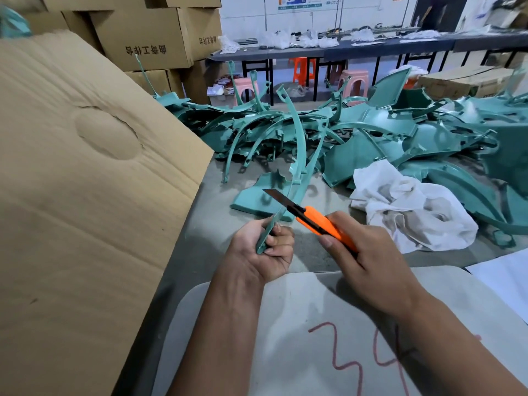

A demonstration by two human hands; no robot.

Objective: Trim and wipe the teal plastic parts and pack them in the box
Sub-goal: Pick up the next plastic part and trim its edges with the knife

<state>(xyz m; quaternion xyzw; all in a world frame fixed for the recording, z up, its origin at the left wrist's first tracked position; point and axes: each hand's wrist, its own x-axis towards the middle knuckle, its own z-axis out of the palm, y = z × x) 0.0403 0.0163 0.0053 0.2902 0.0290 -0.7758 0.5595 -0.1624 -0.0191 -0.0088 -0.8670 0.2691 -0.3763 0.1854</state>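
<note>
A: Which part are you on?

B: You've got a curved teal strip [288,192] at the centre of the frame. Your left hand [264,250] has its grip clenched round the strip's lower end, and the strip rises from there, arcing up over the pile.

A: And the blade?

B: Your right hand [368,252] is grasping an orange utility knife [317,221], fingers wrapped round the handle. The blade is extended and pointing up-left, and it meets the strip's edge just above your left hand.

A: Where are the rest?

B: The pile of teal plastic parts [371,132] sprawls across the grey table [211,212] from centre to right edge, with one flat teal panel [257,198] lying just behind the strip. A crumpled white cloth [408,207] sits right of the knife, touching the pile's near side.

A: The box?

B: A large cardboard flap [85,167] fills the left of the frame, overlapping the table's left edge. More stacked cartons [148,32] stand at upper left. Under your forearms lies a pale board [300,324] with red marks, at the bottom.
</note>
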